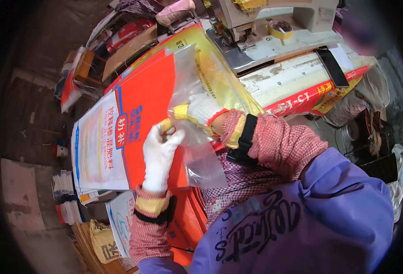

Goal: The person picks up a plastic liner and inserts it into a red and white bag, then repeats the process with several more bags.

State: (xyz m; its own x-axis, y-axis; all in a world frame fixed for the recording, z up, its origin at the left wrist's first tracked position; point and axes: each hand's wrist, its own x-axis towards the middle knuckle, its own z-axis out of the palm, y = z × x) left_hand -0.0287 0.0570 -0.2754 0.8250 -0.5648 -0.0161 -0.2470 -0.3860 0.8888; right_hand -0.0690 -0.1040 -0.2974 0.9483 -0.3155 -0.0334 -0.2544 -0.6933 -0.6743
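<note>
A flat orange and white printed sack (153,82) lies in front of me on a pile of similar sacks. Along its right end, a clear plastic liner (204,171) sticks out past the orange edge. My left hand (159,153), in a white glove with yellow fingertips, is closed with its fingertips pinched at the liner's edge. Just above and to the right, my right hand (202,112), gloved the same way, also has its fingers closed on the liner. The two hands are close together, and the film between the fingertips is partly hidden.
A sewing machine (281,10) stands at the far right, with a yellow tape roll (280,29) on its bed. A dark phone (333,68) lies near the table's right edge. Yellow sacks (222,80) lie beneath the orange one. More red sacks (190,223) rest by my lap.
</note>
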